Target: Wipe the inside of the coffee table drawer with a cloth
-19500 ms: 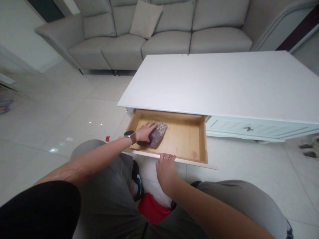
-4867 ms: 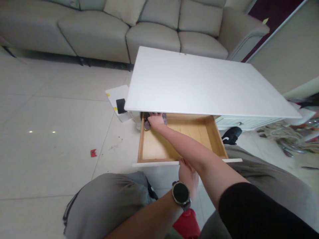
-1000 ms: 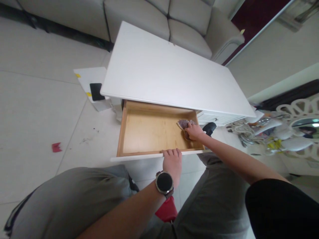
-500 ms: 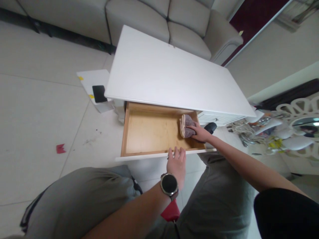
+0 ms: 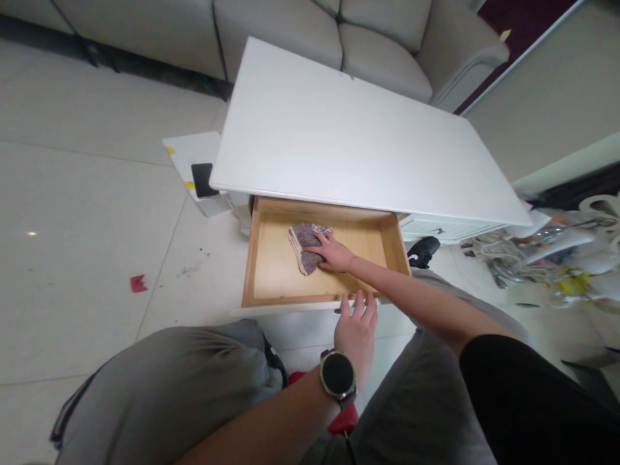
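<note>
A wooden drawer (image 5: 271, 284) stands pulled out from a white table (image 5: 349, 142). My left hand (image 5: 357, 326), with a watch on its wrist, has its fingers hooked over the top of the drawer's front edge. Inside the drawer, my right hand (image 5: 335, 254) presses on a folded brown cloth (image 5: 305, 248) with pale edges, its thumb and fingers gripping the right side. The cloth lies on the drawer's bottom, left of the middle. Part of it is hidden under the fingers.
A grey sofa (image 5: 281, 39) runs behind the table. On the floor at left are a white board (image 5: 186, 145) with a dark flat device (image 5: 203, 179) and a red scrap (image 5: 138, 283). A black shoe (image 5: 424, 252) and clutter in plastic bags (image 5: 571, 258) are at right.
My right hand has moved the cloth from the drawer's right end leftward, past the middle. The left hand stays at the drawer's front edge. The camera view has shifted slightly.
</note>
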A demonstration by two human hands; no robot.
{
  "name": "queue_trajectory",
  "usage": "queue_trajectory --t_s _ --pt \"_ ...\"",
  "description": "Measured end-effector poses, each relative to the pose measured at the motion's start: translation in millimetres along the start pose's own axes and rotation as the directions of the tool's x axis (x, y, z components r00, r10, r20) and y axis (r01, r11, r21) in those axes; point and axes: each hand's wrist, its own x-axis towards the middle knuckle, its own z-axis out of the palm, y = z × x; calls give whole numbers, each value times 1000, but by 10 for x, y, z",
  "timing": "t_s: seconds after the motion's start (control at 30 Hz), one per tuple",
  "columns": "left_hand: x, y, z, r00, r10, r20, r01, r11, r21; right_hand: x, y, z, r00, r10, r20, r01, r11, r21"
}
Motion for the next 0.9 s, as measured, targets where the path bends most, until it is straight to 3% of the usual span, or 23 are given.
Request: queue_trajectory --t_s 0.17,0.27,0.37,0.5,0.6,0.67,0.77,0.9 --pt "17 6 -22 998 0 66 5 998 -67 491 -644 88 967 -254 -6 254 967 -17" --pt "25 6 -34 997 1 81 5 997 -71 498 -732 88 954 -299 38 300 953 -44" --pt "23 3 -49 999 3 41 -2 1000 -25 236 -440 67 980 -195 40 197 979 -55" --pt "21 -5 -69 1000 8 20 -8 1000 18 -484 261 47 994 67 88 -57 992 -111" --pt "23 -9 -75 1000 4 23 -4 1000 16 -1070 712 24 933 338 123 -308 927 -215" --pt "24 -7 -70 1000 -1 17 1 1000 12 -1323 892 8 896 428 119 -390 886 -252" --pt "21 -3 -58 1000 1 1 -1 1000 16 -1325 945 -1 892 439 109 -401 879 -259" --pt "14 -7 -52 1000 -1 -16 1 1000 28 -638 607 -12 928 368 64 -346 911 -223"
